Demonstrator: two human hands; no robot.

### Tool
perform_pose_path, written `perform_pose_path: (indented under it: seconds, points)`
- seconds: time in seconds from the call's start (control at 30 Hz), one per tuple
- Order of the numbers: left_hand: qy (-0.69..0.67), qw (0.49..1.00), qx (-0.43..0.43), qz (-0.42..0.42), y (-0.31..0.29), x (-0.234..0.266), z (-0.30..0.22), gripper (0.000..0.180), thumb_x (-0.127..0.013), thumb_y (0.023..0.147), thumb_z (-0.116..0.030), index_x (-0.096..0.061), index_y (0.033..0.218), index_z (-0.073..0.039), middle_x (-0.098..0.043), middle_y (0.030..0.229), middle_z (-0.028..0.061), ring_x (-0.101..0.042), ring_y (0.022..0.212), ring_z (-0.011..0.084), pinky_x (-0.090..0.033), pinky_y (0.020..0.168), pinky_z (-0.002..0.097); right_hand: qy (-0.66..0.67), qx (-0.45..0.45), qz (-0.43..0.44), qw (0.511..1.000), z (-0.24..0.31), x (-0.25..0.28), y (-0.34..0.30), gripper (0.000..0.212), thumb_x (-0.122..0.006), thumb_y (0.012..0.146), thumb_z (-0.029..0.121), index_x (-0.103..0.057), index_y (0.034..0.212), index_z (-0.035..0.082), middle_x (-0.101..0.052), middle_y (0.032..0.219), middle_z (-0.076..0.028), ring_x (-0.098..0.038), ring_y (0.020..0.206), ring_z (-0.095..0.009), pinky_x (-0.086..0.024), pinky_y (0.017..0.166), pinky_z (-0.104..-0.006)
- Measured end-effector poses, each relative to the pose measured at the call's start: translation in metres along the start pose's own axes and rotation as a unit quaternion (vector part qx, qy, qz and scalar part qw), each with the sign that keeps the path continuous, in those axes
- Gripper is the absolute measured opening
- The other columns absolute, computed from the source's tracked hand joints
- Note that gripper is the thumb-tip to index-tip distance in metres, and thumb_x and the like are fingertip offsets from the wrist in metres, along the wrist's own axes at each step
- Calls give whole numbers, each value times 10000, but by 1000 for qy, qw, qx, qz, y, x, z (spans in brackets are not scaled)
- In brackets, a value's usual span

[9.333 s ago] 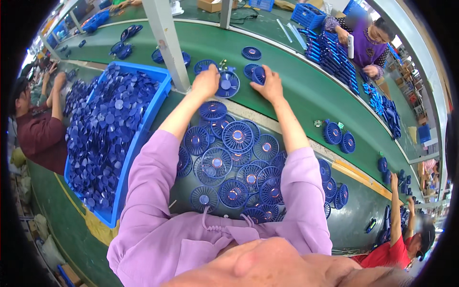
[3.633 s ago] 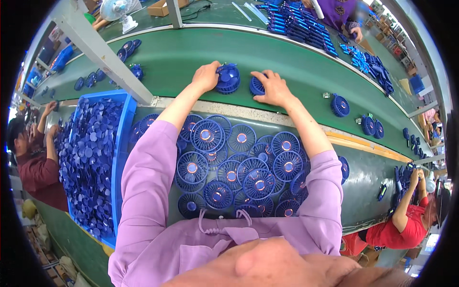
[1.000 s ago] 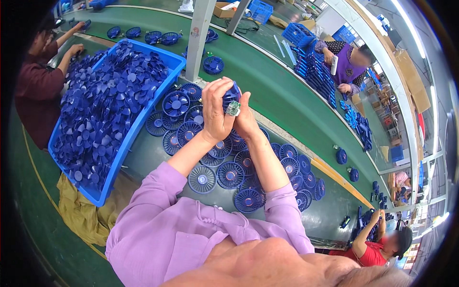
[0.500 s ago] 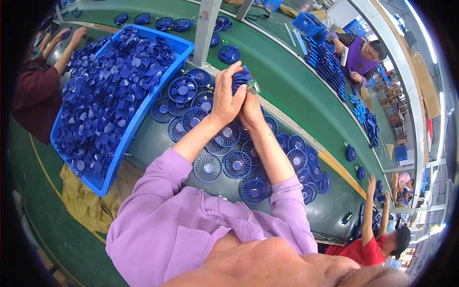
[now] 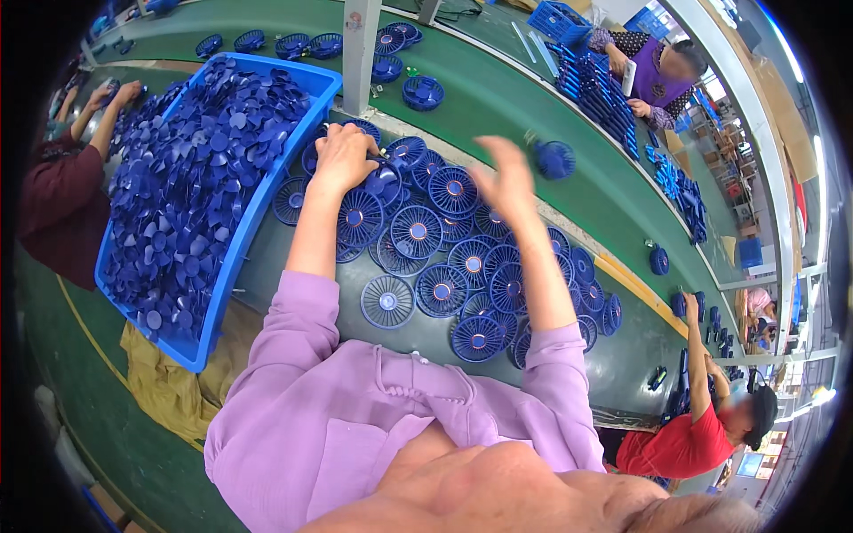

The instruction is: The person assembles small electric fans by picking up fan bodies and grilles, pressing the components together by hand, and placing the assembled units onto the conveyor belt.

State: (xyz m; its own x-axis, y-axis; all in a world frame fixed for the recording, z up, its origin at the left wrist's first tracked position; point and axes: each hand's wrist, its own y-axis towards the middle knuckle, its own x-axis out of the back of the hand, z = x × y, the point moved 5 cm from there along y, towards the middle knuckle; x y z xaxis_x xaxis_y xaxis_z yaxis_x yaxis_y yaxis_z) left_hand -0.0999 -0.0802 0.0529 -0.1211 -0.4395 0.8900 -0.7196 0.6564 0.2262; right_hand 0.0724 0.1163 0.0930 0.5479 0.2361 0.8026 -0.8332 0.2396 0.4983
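My left hand (image 5: 343,160) curls over the back-left of a cluster of round blue fan housings, its fingers and thumb bent around a blue fan housing (image 5: 384,185) that it partly hides. Over the back edge of the table, my right hand (image 5: 508,182) is smeared by motion, with thumb and fingers apart and nothing in them. Just beyond it, a blurred blue fan unit (image 5: 555,160) with a small part sticking out lies on the green conveyor belt (image 5: 484,115). Many slotted fan housings (image 5: 442,290) lie overlapping between my forearms.
A blue bin (image 5: 210,342) heaped with loose blue fan blades (image 5: 209,178) stands at left. A grey metal post (image 5: 359,62) rises behind the cluster. More fan units (image 5: 422,92) sit along the belt. Co-workers are at far left, across the belt and at right in red (image 5: 680,449).
My hands have parted from the fan unit they held together. It now lies on the belt to the right; my left hand has moved left and down to the housings.
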Motion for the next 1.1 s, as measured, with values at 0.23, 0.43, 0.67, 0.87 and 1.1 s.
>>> perform_pose_path:
  seconds: [0.23,0.43,0.67,0.87,1.1]
  points:
    - [-38,991,-56,-111,6,12,-11,161,-710,759,-191,-617,815,-72,-619,847,113,-569,893,339,-450,740,452,61,269,179,945,152,-68,-35,607,-794,625,242,-561,1167,99,-489,1287,-153,-414,1251,-345,-312,1052,-530]
    - [-130,985,-15,-116,15,9,-7,204,-595,887,-210,-511,965,-41,-650,762,199,-632,770,402,-480,683,500,25,287,154,945,144,-92,-33,203,-625,770,193,-627,936,75,-615,1037,-99,-531,1128,-263,-250,1055,-622]
    - [-217,960,-60,-168,16,15,-6,245,-575,899,-243,-619,996,-22,-663,833,218,-635,819,405,-495,717,473,-10,287,154,945,155,-85,-39,602,-781,664,331,-560,1152,57,-542,1223,-147,-479,1191,-304,-251,1087,-558]
    - [-314,927,0,-203,19,25,0,281,-617,876,-270,-667,961,-7,-671,911,197,-655,858,342,-502,756,381,37,187,163,968,154,-105,-40,590,-783,666,354,-554,1085,7,-478,1289,-247,-464,1187,-388,-348,999,-501]
    - [-586,785,72,-186,33,-8,30,340,-603,924,-275,-607,1064,35,-658,1002,109,-612,871,150,-475,769,278,147,142,199,959,123,-79,-21,426,-760,713,325,-597,990,46,-547,1243,-216,-511,1148,-378,-409,964,-444]
